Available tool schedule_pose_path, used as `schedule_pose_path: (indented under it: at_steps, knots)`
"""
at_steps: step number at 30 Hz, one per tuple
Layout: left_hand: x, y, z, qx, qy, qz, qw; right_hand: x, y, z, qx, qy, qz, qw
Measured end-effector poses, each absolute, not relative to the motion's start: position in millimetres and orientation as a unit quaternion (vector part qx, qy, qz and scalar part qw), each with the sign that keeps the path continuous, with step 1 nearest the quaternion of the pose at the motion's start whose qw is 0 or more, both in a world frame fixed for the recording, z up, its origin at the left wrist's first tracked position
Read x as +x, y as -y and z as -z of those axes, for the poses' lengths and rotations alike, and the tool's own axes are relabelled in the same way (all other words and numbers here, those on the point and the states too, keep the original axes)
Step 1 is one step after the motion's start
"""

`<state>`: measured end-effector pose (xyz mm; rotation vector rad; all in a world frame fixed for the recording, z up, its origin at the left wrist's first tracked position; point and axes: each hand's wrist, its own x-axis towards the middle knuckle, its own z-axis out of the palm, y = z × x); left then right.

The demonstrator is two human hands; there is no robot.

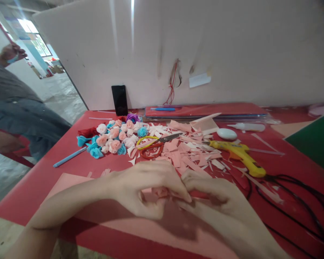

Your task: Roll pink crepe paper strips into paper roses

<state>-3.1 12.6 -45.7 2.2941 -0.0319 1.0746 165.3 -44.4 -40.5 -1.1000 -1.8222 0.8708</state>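
My left hand [145,187] and my right hand [218,194] meet over a red table [37,180]. Their fingertips pinch a small rolled piece of pink paper [162,192] between them. Both hands are closed on it, just above a pink paper sheet [70,183] that lies on the table. Beyond the hands lies a heap of pink paper scraps [186,151].
Small pink, white and blue paper roses [113,138] are piled at the back left. Scissors [153,144], a yellow glue gun [243,154] with black cables [291,201], a white glue bottle [248,126], a blue pen [70,157] and a black phone [120,99] are around. Another person [13,97] stands at left.
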Motion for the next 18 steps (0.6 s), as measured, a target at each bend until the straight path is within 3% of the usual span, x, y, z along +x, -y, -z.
schedule_pose_path:
  at_steps: [4, 9, 18]
  knots:
    - [-4.6, -13.5, 48.0, 0.858, -0.020, -0.409, 0.309, 165.6, 44.2, 41.1, -0.438, 0.718, -0.380, 0.384]
    - [-1.8, -9.1, 47.7, 0.839, -0.097, -0.429, 0.319, 167.6, 44.0, 43.2, -0.447, 0.788, -0.176, 0.386]
    - [2.5, 1.0, 45.8, 0.804, -0.199, -0.411, 0.381, 164.4, 44.9, 42.7, -0.356, 0.839, 0.085, 0.403]
